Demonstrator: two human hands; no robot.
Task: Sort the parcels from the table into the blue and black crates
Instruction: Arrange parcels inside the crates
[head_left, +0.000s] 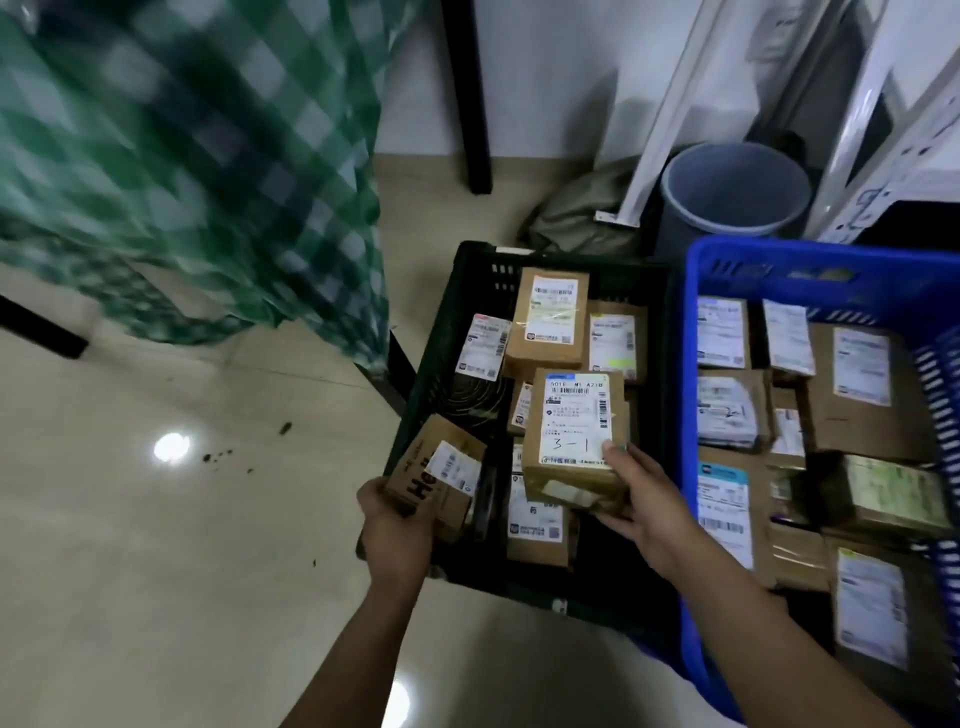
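Cardboard parcel (436, 475) at left rim, black crate (423, 374)

A brown box (436, 473) printed "He" is being gripped by the left hand (395, 525) at the black crate's (431, 332) near left edge. A labelled box (574, 431) marked "3-1" is being held by the right hand (644, 509) above the parcels (548, 317) in that crate. Other packages (862, 384) are being contained by the blue crate (690, 415) alongside.

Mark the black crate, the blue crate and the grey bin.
black crate (435, 343): head view, left wall.
blue crate (831, 254): head view, far rim.
grey bin (737, 182): head view, inside wall.
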